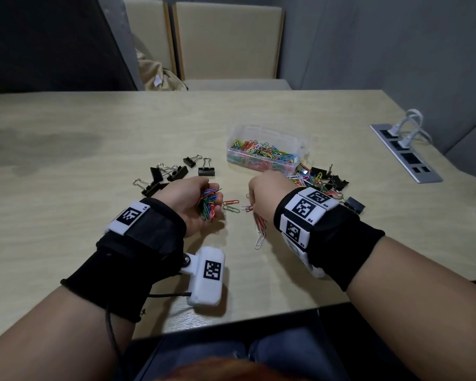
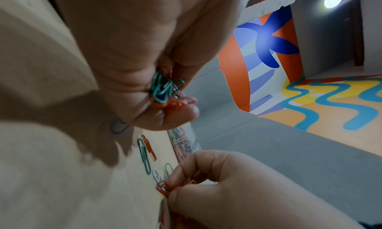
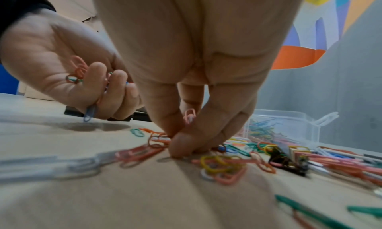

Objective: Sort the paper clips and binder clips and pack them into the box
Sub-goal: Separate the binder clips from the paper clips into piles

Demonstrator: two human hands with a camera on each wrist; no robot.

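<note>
My left hand (image 1: 195, 199) cups a bunch of coloured paper clips (image 1: 210, 200), seen close in the left wrist view as a green and red bundle (image 2: 167, 92). My right hand (image 1: 261, 188) is down on the table, thumb and fingers pinching paper clips (image 3: 161, 140) from a loose scatter; a pink clip (image 3: 189, 115) sits between its fingers. The clear plastic box (image 1: 267, 148) beyond the hands is part full of coloured paper clips. Black binder clips (image 1: 173, 171) lie grouped at the left. A mixed pile of paper clips and binder clips (image 1: 319, 180) lies right of my right hand.
The pale wooden table (image 1: 94, 160) has a power socket strip (image 1: 406, 152) with white plugs at the far right. Loose clips (image 1: 231, 206) lie between my hands. Two chairs (image 1: 226, 42) stand behind the far edge. The near table edge is by my forearms.
</note>
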